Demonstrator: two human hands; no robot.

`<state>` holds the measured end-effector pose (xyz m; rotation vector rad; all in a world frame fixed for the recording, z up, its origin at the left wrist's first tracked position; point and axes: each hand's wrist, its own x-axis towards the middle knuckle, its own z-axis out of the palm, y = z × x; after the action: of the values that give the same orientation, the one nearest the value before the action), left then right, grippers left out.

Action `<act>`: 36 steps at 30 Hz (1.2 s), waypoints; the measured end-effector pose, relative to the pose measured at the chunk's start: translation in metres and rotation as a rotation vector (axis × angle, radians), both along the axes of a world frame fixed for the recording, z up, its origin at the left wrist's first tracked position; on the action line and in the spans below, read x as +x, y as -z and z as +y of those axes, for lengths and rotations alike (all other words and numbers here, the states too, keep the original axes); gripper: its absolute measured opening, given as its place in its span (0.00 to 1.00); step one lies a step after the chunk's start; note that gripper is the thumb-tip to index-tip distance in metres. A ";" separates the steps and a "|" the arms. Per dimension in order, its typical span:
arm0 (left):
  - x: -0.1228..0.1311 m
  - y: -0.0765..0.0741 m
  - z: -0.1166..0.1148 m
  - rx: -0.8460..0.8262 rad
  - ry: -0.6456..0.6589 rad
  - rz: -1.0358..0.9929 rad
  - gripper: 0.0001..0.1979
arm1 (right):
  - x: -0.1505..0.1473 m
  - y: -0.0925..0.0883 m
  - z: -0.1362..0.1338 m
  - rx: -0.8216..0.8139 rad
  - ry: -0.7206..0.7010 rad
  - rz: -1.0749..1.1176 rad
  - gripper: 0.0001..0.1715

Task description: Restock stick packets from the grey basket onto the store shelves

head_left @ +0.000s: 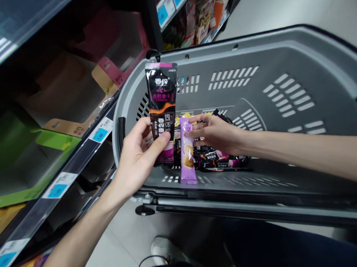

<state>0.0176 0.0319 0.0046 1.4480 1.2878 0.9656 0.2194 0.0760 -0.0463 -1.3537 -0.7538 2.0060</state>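
My left hand (139, 153) grips a tall black sachet (162, 98) with a pink top band, upright over the near left rim of a grey shopping basket (282, 56). My right hand (216, 133) reaches into the basket and pinches the top of a purple sachet (187, 157), which stands upright against the basket floor. Beneath my right hand lie several dark sachets (215, 159) in a heap.
Store shelves (60, 115) with cardboard display boxes and blue price tags (100, 134) run along the left. More packaged goods (202, 12) stand on a shelf beyond the basket. Pale floor shows at the top right, and a shoe (163, 248) is below.
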 end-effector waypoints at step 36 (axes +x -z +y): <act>-0.001 0.001 -0.001 0.003 0.027 0.026 0.13 | -0.002 0.019 -0.031 0.067 -0.638 0.208 0.21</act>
<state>0.0166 0.0314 0.0040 1.4809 1.2823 0.9340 0.2177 0.0452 -0.0650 -0.9067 -1.2526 2.5224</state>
